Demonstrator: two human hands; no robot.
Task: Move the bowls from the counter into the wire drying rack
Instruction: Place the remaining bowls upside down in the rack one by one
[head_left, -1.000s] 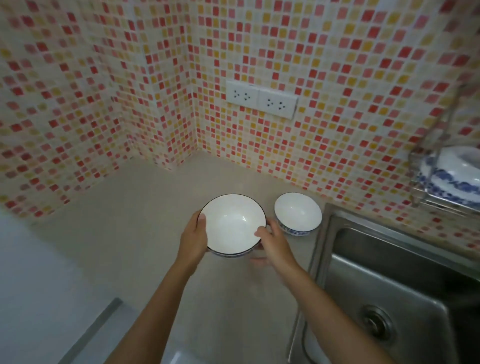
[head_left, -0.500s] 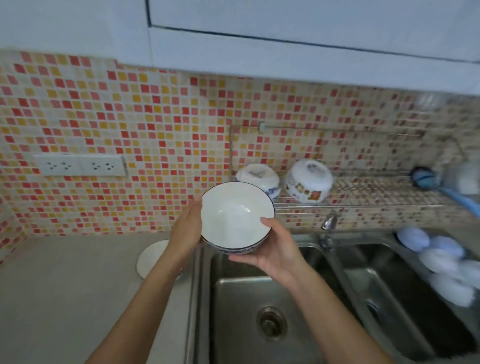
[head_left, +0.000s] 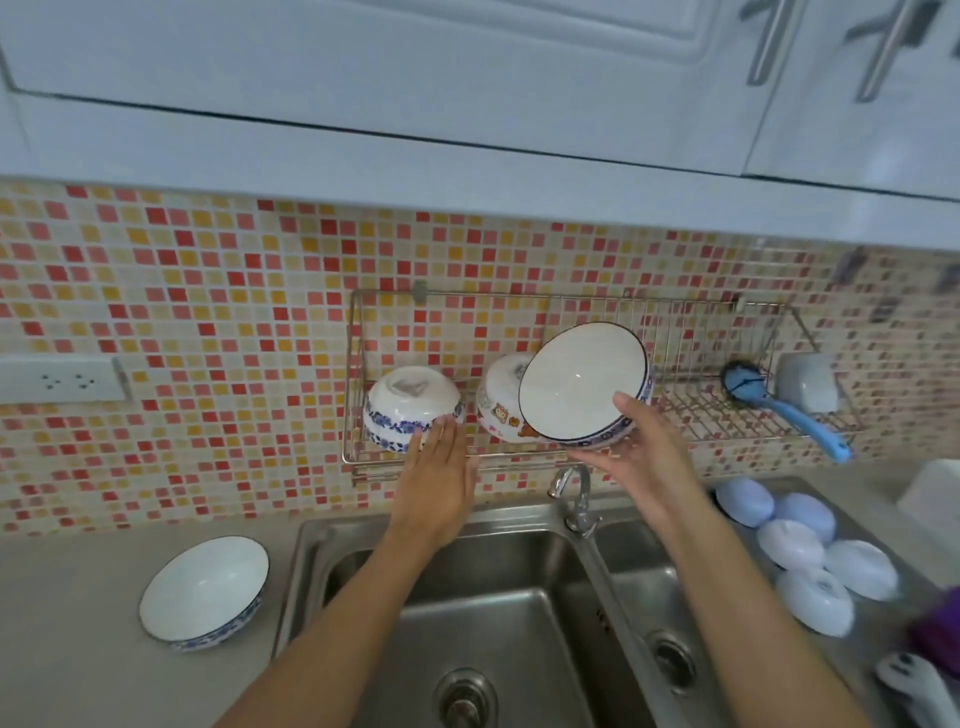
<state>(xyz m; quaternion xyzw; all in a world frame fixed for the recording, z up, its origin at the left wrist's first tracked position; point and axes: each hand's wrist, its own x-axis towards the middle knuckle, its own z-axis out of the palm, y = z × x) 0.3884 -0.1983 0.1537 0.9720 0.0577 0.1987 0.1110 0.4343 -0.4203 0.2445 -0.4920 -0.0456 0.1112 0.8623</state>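
Two bowls in rack: upside down to drain, the blue-patterned bowl (head_left: 413, 408) just above the left hand, the cartoon-printed bowl (head_left: 501, 410) between the hands.
Held bowl (head_left: 584, 384): cupped from below by the right hand (head_left: 631, 457), thumb over the rim, in front of the wire rack (head_left: 717, 410).
Direction: tilted, opening facing the person, base toward the wall; not yet turned over.
Left hand (head_left: 439, 467): open and flat, empty, fingertips at the blue-patterned bowl, probably steadying it.
Remaining bowl (head_left: 205, 592): upright on the counter (head_left: 62, 649), left of and below the left hand.
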